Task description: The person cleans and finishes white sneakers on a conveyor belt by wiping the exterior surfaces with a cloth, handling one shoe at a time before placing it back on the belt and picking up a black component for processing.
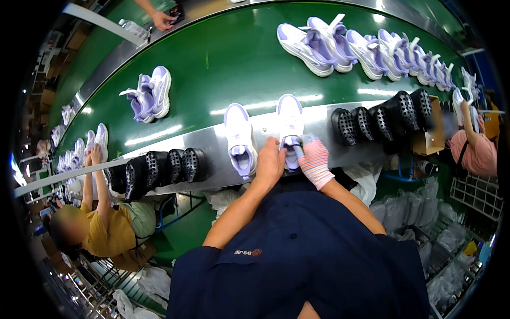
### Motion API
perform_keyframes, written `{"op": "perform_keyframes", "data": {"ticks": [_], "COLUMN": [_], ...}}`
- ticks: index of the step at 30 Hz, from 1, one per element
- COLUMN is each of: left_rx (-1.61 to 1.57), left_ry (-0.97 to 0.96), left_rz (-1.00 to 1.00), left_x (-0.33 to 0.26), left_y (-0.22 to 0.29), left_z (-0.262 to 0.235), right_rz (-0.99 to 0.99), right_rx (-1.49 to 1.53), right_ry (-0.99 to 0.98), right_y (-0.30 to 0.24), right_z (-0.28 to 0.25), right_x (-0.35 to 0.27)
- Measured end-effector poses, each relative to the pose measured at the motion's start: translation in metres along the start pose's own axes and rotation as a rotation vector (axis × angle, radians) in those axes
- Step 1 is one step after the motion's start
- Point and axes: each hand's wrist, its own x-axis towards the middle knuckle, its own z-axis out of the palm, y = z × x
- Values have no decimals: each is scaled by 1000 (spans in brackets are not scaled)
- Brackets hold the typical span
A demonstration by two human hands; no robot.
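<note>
Factory hall with a long green conveyor belt (223, 58) edged by a grey metal shelf (212, 143), glossy under overhead light, wire racks (478, 194) and a green floor (186, 228) below.

On steel ledge (212, 139): two shoes, L shoe (240, 139) beside R shoe (290, 125). Belt (223, 64) behind ledge. Shoe lasts (159, 169) left, more lasts (382, 117) right.

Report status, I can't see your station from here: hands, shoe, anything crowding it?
Left hand bare, gripping white-lilac shoe at its heel. Right hand in striped glove at shoe opening. Second shoe beside it, black lasts to the right.
</note>
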Motion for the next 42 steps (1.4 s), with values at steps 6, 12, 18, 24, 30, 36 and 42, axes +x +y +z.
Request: {"op": "perform_keyframes", "data": {"ticks": [6, 12, 18, 24, 30, 36, 42], "left_rx": [432, 236, 112, 304, 108, 56, 399], "left_ry": [75, -45, 154, 374, 467, 490, 283], "left_rz": [273, 252, 404, -38, -309, -319, 187], "left_x": [-61, -53, -57, -52, -31, -22, -61], "left_y": [7, -57, -42, -42, -41, -50, -25], "left_z": [-83, -54, -78, -66, -34, -19, -51], "right_rz": [255, 194, 222, -78, -464, -448, -199], "right_rx": [19, -6, -45, 112, 50, -255, 7], "right_ry": [29, -250, -104, 191, -60, -587, -203], "right_y": [9, -42, -30, -64, -91, -118, -70], "right_z": [7, -2, -3, -44, -21, 6, -47], "right_x": [-14, 25, 14, 24, 88, 108, 82]}}
